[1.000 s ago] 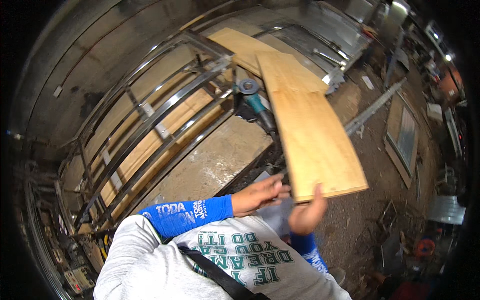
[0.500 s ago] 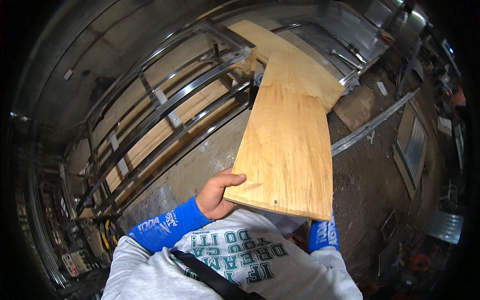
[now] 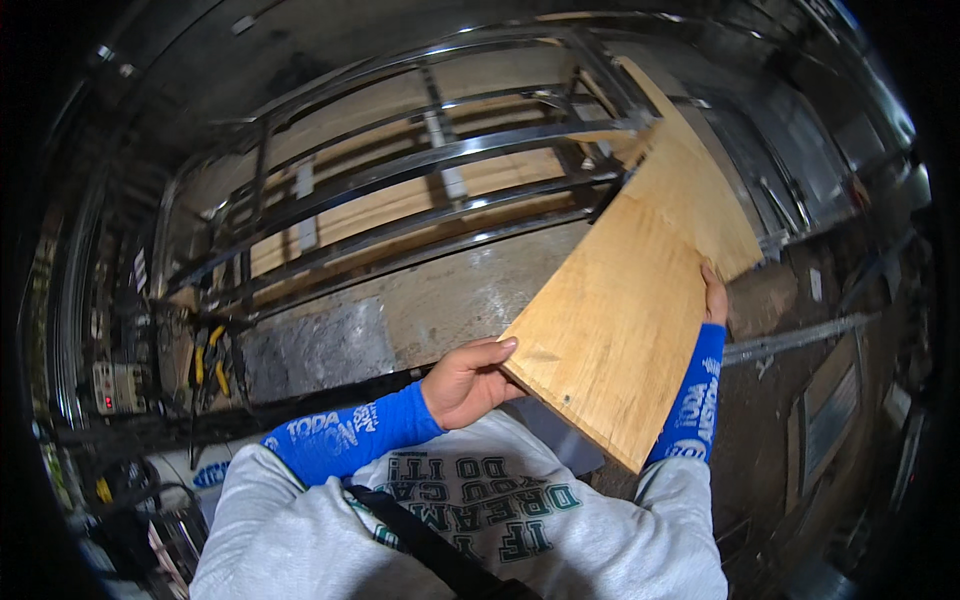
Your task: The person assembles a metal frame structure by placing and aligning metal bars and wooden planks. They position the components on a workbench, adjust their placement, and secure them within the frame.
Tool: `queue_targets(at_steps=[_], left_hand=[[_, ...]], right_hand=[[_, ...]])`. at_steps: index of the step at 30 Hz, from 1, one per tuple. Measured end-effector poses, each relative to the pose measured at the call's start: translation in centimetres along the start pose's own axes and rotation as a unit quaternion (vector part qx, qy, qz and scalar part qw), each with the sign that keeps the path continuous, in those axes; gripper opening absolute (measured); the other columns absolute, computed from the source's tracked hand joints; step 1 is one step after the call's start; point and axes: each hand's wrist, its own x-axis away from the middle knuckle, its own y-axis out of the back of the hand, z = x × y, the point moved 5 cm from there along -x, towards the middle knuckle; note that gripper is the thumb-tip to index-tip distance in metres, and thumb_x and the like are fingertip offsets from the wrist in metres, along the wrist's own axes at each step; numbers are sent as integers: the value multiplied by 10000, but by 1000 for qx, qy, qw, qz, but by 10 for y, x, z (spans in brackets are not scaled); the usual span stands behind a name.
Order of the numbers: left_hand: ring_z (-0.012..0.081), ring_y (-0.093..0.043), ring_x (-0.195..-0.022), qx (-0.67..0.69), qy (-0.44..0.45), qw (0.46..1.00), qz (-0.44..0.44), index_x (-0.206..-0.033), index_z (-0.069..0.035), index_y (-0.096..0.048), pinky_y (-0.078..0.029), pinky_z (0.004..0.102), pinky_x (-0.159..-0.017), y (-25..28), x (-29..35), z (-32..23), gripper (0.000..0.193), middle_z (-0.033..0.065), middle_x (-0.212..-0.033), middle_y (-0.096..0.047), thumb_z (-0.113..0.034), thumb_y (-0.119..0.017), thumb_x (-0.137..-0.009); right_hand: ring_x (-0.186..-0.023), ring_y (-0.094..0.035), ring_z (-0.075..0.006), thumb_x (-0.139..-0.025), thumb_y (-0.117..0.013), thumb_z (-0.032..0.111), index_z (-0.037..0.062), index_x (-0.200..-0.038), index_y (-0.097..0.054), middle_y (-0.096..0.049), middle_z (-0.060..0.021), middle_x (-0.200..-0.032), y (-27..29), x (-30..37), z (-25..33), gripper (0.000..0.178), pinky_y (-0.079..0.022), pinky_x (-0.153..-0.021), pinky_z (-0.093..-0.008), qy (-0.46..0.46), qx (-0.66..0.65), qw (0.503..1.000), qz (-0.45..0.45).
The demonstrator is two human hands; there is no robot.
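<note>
Compared with the frame half a second earlier, the wooden board has swung: its near end then faced the torso almost squarely, and it now runs on a slant from lower centre toward the upper right. The right hand, then hidden with just its sleeve showing past the near end, has come into sight well up the board's right long edge. The left hand remains at the near-left corner, as before; one second earlier it was off to the side of the board, not closed on it. The view has also turned, so the metal frame lies more level and the yellow-handled tools show more fully at left. Pose: left forearm in a blue sleeve comes in low from the left, thumb laid on the top face, fingers curled beneath, pinching the corner. Right forearm reaches up along the far side of the board; a digit touches the long edge, the remaining fingers are hidden, so how tightly that hand is closed cannot be told. Board location: in front of the torso, broad face up, far end overlapping a second board beside the frame's right end; contact between the two boards is unclear. Concrete slab lies beyond the left hand, alongside the frame.
</note>
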Motion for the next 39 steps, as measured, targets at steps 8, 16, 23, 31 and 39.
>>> queue_targets(at_steps=[8,16,23,31,39], left_hand=[[236,-611,-1273,40,-164,985,-23,-1440,-19,-495,-463,433,-1107,38,40,-37,449,139,-1412,-609,-280,-546,-1077],[214,-674,-1118,-157,-236,911,-301,-1310,34,-595,-525,360,-975,174,148,-70,304,129,-1225,-700,-142,-551,-1065],[158,-687,-1015,-209,-362,825,-380,-1248,41,-644,-535,320,-903,274,306,-68,262,98,-1156,-725,-90,-549,-1042],[148,-676,-1019,-237,-425,753,-443,-1242,28,-650,-528,307,-910,311,457,-93,267,87,-1131,-726,-84,-579,-1010],[140,-670,-1009,-239,-427,713,-502,-1253,36,-659,-511,298,-907,337,465,-117,295,83,-1130,-733,-104,-621,-996]], right_hand=[[-1246,-626,-352,-1097,-490,261,-54,-1410,-525,-618,-206,-1394,-41,86,-52,445,-501,-1088,-463,243,-13,967,-74],[-1162,-670,-240,-1000,-659,154,-25,-1219,-675,-724,-143,-1208,-128,212,-154,283,-533,-1017,-389,316,62,947,2],[-1205,-650,-247,-960,-685,142,-2,-1378,-574,-674,-128,-1312,-175,261,-283,455,-512,-1058,-430,192,90,977,31],[-1161,-663,-219,-899,-720,53,6,-1360,-589,-686,-104,-1281,-231,246,-406,482,-511,-1047,-401,73,69,987,123],[-1029,-678,-208,-862,-723,-1,32,-1262,-634,-706,-43,-996,-282,181,-438,411,-510,-1047,-469,-10,43,983,178]])
